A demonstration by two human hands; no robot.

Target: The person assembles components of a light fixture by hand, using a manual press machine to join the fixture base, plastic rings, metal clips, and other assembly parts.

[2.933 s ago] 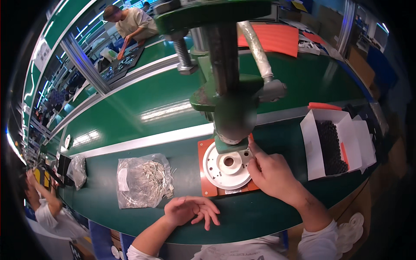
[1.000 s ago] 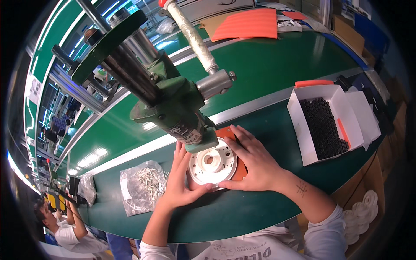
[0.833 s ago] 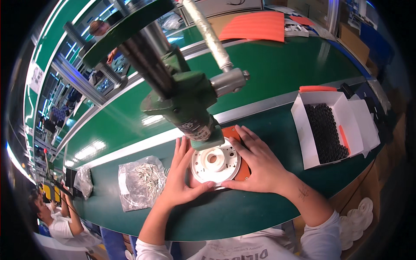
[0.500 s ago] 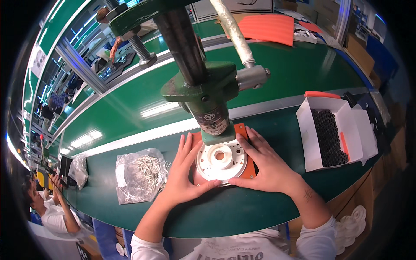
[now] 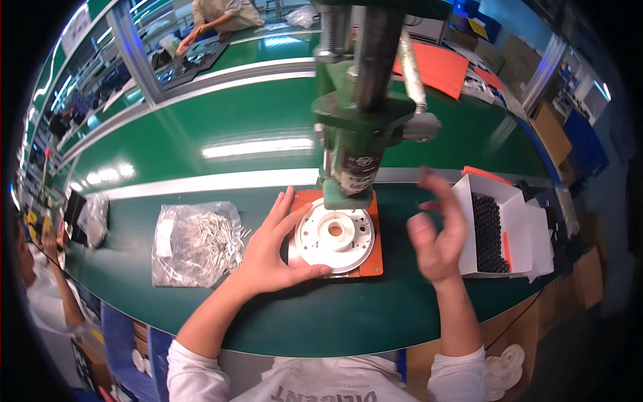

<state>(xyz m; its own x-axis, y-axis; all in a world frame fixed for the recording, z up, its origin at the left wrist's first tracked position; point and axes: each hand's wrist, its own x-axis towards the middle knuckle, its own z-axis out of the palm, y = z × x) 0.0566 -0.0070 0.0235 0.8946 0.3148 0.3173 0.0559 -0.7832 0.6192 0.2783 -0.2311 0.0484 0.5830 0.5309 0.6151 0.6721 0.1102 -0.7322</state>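
Head view – your left hand (image 5: 266, 260) is set around the left side of the white disc (image 5: 333, 253), thumb along its near edge, fingers stretched toward the far left; thumb and fingers stand wide apart, and the hand lies against the disc and the orange board (image 5: 372, 266) under it. The disc lies flat on that board, mid-table, raised hub and round hole facing up. Your right hand (image 5: 441, 244) is up to the right, well apart from the disc and just left of the white box (image 5: 469, 231) – blurred, thumb and fingers spread loosely with a gap between them.

The green press (image 5: 362, 144) stands on the far side, its foot over the disc's far edge; can't tell if they touch. A silver lever (image 5: 413, 77) sticks out at its right. Black parts (image 5: 487, 234) fill much of the box. Left of your left hand, a clear bag (image 5: 173, 251) with metal pins (image 5: 209, 244) lies on the dark green table (image 5: 321, 318), some pins out at its right side. Farther left, a smaller clear bag (image 5: 96, 220). Co-workers: one person (image 5: 231, 15) far left, another (image 5: 47, 295) at the left edge.
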